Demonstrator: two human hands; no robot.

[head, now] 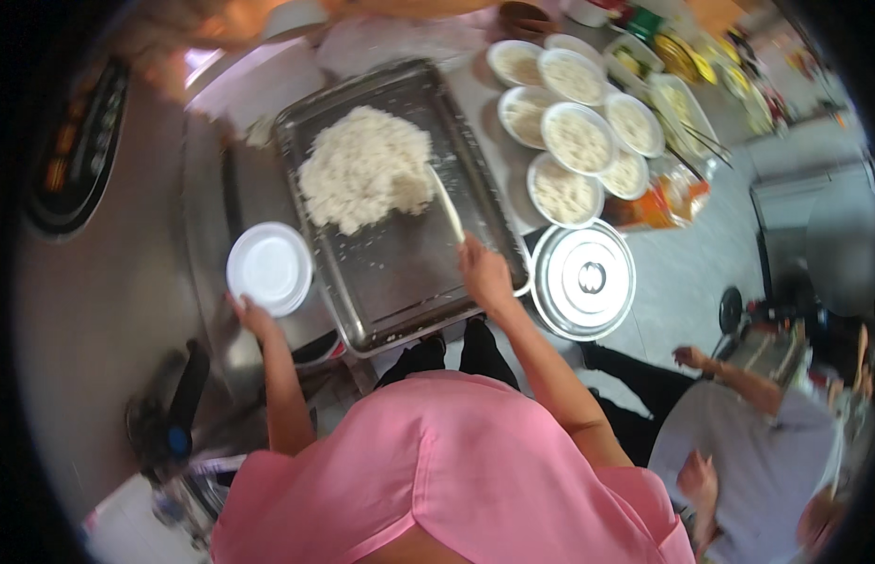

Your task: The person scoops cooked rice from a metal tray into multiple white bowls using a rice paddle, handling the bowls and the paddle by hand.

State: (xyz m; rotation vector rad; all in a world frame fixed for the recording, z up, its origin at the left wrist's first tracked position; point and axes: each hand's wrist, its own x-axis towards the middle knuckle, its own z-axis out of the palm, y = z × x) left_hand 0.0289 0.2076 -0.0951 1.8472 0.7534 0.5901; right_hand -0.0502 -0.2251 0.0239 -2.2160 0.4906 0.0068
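My left hand [253, 316] grips the near rim of an empty white bowl [270, 269], left of a large metal tray [402, 289]. My right hand [484, 273] is closed around the handle of a pale serving spoon [447, 204], whose head is hidden at the right edge of a mound of cooked white rice [363, 166]. The rice lies in the far part of the tray, with loose grains around it. Several white bowls of rice [578, 139] stand to the right of the tray, some resting on others.
A round metal lid [583, 280] lies right of the tray's near corner. Beyond the bowls are food containers [681, 113] with chopsticks and an orange package [656, 203]. Another person [748, 451] is at the lower right. A dark handle [191, 395] juts up at the lower left.
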